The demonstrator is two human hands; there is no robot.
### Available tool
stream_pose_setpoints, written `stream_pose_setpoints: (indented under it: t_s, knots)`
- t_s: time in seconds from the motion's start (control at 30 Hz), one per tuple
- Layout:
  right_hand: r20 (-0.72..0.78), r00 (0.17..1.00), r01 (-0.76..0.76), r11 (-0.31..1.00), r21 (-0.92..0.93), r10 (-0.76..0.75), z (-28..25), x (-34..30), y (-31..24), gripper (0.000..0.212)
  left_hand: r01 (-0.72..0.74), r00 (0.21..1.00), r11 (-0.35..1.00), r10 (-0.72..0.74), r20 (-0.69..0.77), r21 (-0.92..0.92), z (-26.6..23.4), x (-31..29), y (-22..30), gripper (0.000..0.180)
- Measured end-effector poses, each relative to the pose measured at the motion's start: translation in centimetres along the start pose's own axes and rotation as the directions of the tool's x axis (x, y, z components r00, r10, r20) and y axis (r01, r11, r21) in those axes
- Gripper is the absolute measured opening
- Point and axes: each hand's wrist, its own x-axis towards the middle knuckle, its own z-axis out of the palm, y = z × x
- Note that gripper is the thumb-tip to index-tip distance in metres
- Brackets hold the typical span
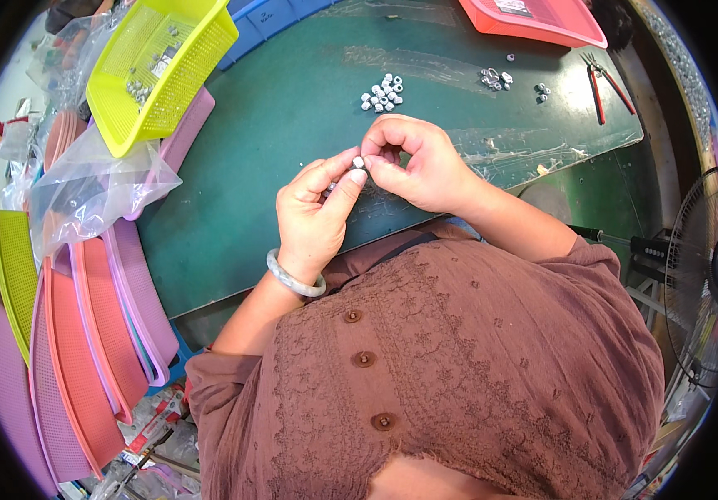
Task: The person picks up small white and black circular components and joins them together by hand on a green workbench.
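Note:
Between the thumb and fingertips of my left hand (313,204) is a small whitish-grey bead-like piece (358,162). More small grey bits show behind that thumb, partly hidden in the palm. My right hand (417,162) is closed in a pinch right against the bead; whatever its fingertips grip is too small to make out. Just beyond both hands, a loose pile of similar grey-white pieces (382,93) lies on the green table (242,183). A pale bangle (295,277) circles my left wrist.
Farther right lie small metal-looking parts (496,80), a few darker bits (543,92) and red-handled pliers (605,88). A yellow-green basket (192,79) and clear plastic bag (97,196) stand left, above stacked pink baskets (76,367). A red tray (542,29) sits at the back; a fan (692,275) at right.

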Motion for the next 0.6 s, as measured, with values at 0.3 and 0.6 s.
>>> stream_pose_setpoints:
  t_s: [0.3,0.6]
  knots:
    - [-0.02,0.998,0.063,0.997,-0.039,-0.064,0.0,0.11,-0.02,0.003,0.005,0.997,0.997,-0.011,-0.078,-0.08,0.27,-0.22,-0.22,0.025]
    - [0.016,0.995,0.095,0.994,-0.06,-0.094,-0.28,0.23,-0.15,0.004,0.031,0.997,0.993,-0.039,-0.072,-0.114,0.43,-0.34,-0.54,0.025]
